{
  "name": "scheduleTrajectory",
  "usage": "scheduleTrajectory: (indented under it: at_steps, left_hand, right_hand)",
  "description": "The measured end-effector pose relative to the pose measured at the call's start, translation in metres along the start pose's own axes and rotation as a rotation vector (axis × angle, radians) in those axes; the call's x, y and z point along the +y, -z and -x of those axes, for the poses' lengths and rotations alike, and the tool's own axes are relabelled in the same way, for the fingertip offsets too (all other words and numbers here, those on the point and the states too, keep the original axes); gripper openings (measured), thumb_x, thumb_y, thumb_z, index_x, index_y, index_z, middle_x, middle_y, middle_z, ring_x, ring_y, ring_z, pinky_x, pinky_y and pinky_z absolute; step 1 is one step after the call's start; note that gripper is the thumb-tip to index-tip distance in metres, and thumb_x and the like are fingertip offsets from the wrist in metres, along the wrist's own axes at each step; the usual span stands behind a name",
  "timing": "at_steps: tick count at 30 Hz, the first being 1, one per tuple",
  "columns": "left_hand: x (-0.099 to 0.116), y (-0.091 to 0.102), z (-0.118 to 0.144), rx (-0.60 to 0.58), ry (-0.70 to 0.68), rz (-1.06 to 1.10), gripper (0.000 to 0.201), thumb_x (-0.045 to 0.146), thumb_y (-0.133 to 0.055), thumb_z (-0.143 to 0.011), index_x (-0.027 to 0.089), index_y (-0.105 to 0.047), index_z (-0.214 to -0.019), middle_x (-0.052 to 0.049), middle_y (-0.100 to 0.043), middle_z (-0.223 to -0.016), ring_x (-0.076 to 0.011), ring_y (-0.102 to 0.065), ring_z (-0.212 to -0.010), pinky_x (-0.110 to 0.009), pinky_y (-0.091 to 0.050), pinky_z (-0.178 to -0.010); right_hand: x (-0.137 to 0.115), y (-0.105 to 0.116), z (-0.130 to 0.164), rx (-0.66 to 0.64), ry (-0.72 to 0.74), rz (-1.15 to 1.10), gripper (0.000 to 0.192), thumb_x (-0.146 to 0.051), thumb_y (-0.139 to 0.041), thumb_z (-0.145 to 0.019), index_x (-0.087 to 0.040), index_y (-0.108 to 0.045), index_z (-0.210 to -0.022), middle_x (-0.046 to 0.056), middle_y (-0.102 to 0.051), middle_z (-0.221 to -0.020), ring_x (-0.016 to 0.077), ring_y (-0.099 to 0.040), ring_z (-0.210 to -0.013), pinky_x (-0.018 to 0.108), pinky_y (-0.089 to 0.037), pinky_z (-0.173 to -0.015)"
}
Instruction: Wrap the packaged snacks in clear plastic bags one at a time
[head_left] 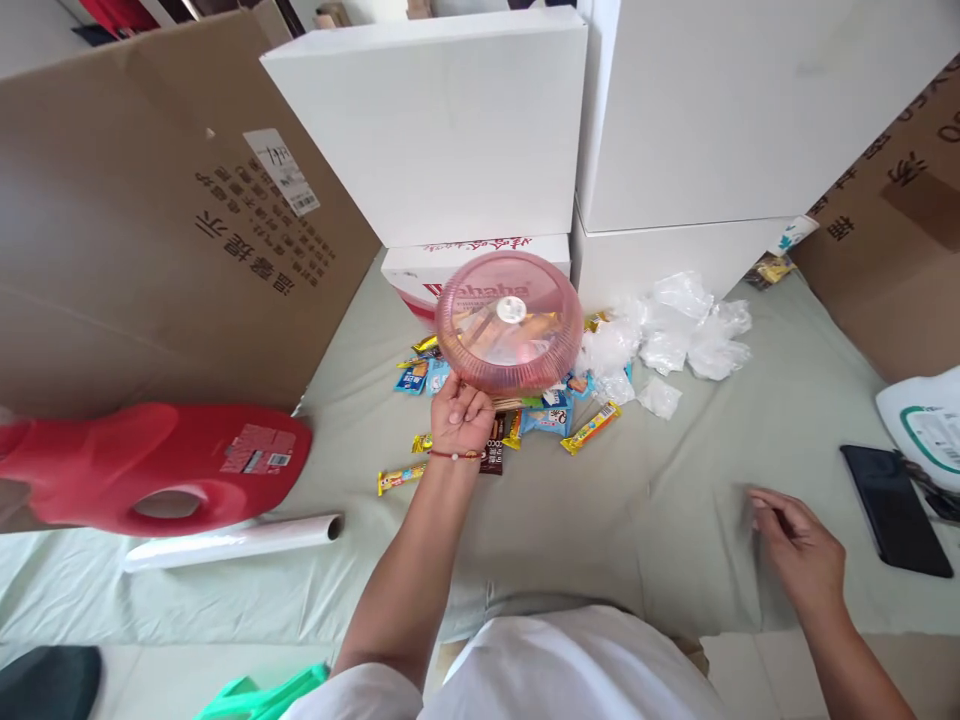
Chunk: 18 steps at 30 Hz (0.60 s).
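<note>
Left hand [460,418] outstretched gripping pink lid [509,322], right hand [799,548] resting low

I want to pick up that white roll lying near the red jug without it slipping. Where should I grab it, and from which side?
Grip the white roll around its middle, coming from above with fingers across its width. It lies flat on the cloth, long and thin, so a centre hold likely keeps it balanced. The red jug sits close behind it, so the near side is freer. The left hand currently holds the pink lid.
</note>
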<state>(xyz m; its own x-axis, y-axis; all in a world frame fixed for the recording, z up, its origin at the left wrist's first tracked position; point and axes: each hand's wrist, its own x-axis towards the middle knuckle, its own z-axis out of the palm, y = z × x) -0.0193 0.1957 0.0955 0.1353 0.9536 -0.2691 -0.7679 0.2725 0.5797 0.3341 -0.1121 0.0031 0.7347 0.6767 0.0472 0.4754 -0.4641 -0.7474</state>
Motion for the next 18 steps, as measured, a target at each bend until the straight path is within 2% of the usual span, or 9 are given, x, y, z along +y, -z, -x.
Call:
scheduleTrajectory:
  at_steps: [3, 6, 8, 10, 11, 12, 14, 16, 18]
  left_hand:
    - [-0.008, -0.006, 0.001, -0.027, -0.057, 0.076, 0.046, 0.005, -0.023, -0.106, 0.018, -0.033, -0.063, 0.011, -0.023, -0.039, -0.0023, -0.009, -0.027, -0.011, -0.019, -0.035]
    - [-0.018, -0.018, 0.015, -0.074, -0.015, 0.094, 0.045, 0.006, -0.022, -0.105, 0.017, -0.039, -0.065, 0.011, -0.023, -0.039, -0.0023, -0.007, -0.027, -0.013, -0.017, -0.034]
    - [-0.033, -0.026, 0.030, -0.123, 0.122, 0.049, 0.042, 0.013, -0.028, -0.106, 0.018, -0.045, -0.068, 0.011, -0.027, -0.040, -0.0024, -0.005, -0.027, -0.015, -0.017, -0.034]
    - [-0.056, -0.033, 0.046, -0.195, 0.350, -0.025, 0.040, 0.025, -0.035, -0.107, 0.018, -0.051, -0.071, 0.011, -0.029, -0.039, -0.0031, -0.005, -0.027, -0.018, -0.017, -0.034]
    - [-0.070, -0.035, 0.054, -0.249, 0.494, -0.070, 0.039, 0.032, -0.036, -0.107, 0.019, -0.054, -0.074, 0.011, -0.029, -0.038, -0.0040, -0.006, -0.026, -0.020, -0.016, -0.034]
    - [-0.084, -0.036, 0.062, -0.310, 0.612, -0.101, 0.039, 0.037, -0.038, -0.106, 0.019, -0.058, -0.078, 0.011, -0.027, -0.037, -0.0048, -0.008, -0.026, -0.021, -0.015, -0.034]
    - [-0.112, -0.038, 0.073, -0.403, 0.713, -0.128, 0.035, 0.045, -0.044, -0.103, 0.019, -0.061, -0.086, 0.011, -0.031, -0.037, -0.0049, -0.010, -0.026, -0.021, -0.015, -0.035]
    - [-0.135, -0.037, 0.083, -0.447, 0.680, -0.168, 0.034, 0.052, -0.056, -0.097, 0.019, -0.060, -0.090, 0.009, -0.044, -0.045, -0.0041, -0.024, -0.028, -0.020, -0.022, -0.039]
    - [-0.152, -0.032, 0.092, -0.470, 0.620, -0.276, 0.041, 0.059, -0.068, -0.088, 0.019, -0.059, -0.096, 0.005, -0.062, -0.065, -0.0060, -0.048, -0.040, -0.021, -0.033, -0.046]
  right_hand:
    - [-0.011, 0.001, -0.003, 0.034, -0.083, -0.067, 0.029, -0.052, -0.065, -0.085, -0.029, -0.077, -0.099, 0.006, -0.074, -0.092, 0.0248, -0.067, -0.070, 0.041, -0.056, -0.069]
    - [-0.042, -0.004, -0.009, -0.001, -0.117, -0.301, 0.026, -0.051, -0.074, -0.082, -0.031, -0.078, -0.098, 0.005, -0.073, -0.093, 0.0208, -0.060, -0.068, 0.037, -0.054, -0.067]
    - [-0.067, -0.007, -0.012, -0.130, -0.111, -0.545, 0.036, -0.055, -0.075, -0.081, -0.035, -0.075, -0.111, 0.005, -0.074, -0.113, 0.0167, -0.056, -0.064, 0.035, -0.052, -0.062]
    - [-0.088, -0.004, -0.013, -0.306, -0.099, -0.730, 0.057, -0.068, -0.073, -0.079, -0.041, -0.068, -0.128, 0.007, -0.067, -0.135, 0.0145, -0.053, -0.059, 0.034, -0.048, -0.052]
    - [-0.094, -0.001, -0.011, -0.375, -0.101, -0.780, 0.066, -0.075, -0.072, -0.074, -0.042, -0.066, -0.131, 0.009, -0.066, -0.137, 0.0144, -0.052, -0.056, 0.033, -0.045, -0.047]
    - [-0.097, 0.003, -0.008, -0.404, -0.106, -0.813, 0.070, -0.080, -0.073, -0.069, -0.043, -0.068, -0.127, 0.010, -0.069, -0.129, 0.0139, -0.050, -0.052, 0.032, -0.041, -0.042]
    - [-0.094, 0.017, 0.002, -0.376, -0.118, -0.853, 0.056, -0.078, -0.080, -0.062, -0.041, -0.076, -0.105, 0.007, -0.075, -0.095, 0.0116, -0.042, -0.043, 0.030, -0.035, -0.036]
    - [-0.085, 0.035, 0.015, -0.288, -0.125, -0.847, 0.037, -0.068, -0.085, -0.064, -0.040, -0.076, -0.086, 0.001, -0.063, -0.061, 0.0088, -0.031, -0.037, 0.027, -0.031, -0.034]
    - [-0.081, 0.058, 0.025, -0.183, -0.114, -0.782, 0.027, -0.062, -0.085, -0.069, -0.040, -0.073, -0.080, -0.005, -0.042, -0.044, 0.0090, -0.024, -0.033, 0.027, -0.028, -0.034]
